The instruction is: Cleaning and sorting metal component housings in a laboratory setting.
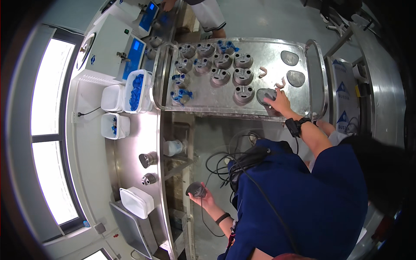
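The person's shirt (299,208) is solid navy blue, with a black wrist device (296,126) and black cables (225,167); the rounded piece (195,189) in the left hand (207,200) is dark charcoal grey; the flat piece (262,95) under the right hand (281,104) is mid-grey; the trolley top (277,50) is silvery; the metal cups (243,94) on it are grey with round black spots, some splashed bright blue; two small curved pieces (262,72) are pinkish beige; a tub (147,84) is white, filled with vivid blue bits (136,93); a machine (106,45) is white with a blue panel (133,54); at the right, a greyish panel (342,102) repeats blue triangles; the floor (268,21) is grey-green.
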Available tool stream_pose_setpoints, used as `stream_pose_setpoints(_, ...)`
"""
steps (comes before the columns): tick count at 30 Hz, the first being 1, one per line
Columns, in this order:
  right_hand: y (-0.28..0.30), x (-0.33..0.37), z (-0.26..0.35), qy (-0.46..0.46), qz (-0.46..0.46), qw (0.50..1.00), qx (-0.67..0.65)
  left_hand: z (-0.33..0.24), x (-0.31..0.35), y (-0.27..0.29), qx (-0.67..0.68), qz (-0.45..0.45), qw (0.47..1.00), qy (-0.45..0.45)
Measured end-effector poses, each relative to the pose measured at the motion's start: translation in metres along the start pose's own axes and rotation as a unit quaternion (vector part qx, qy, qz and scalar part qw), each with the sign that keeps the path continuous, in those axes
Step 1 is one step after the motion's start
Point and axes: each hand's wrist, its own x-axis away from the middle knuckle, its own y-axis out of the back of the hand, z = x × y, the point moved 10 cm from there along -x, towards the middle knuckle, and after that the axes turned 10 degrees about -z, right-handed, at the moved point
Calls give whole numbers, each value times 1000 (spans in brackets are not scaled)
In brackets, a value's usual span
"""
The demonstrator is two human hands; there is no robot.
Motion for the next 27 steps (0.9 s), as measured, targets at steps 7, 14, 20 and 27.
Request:
stream_pose_setpoints(7, 30, -70, -19, 135, -92, 983, -85, -12, 8, 27, 22, -23, 999, -21)
stream_pose_setpoints(14, 12, -93, -41, 168, -28, 983, -72, -13, 16, 24, 30, -48, 998, 1)
stream_pose_setpoints(20, 13, -43, -14, 100, -69, 985, -125, -17, 2, 11, 42, -63, 997, -23)
stream_pose_setpoints(27, -8, -3, 11, 55, -33, 991, -117, -16, 1, -45, 37, -3, 999, -34)
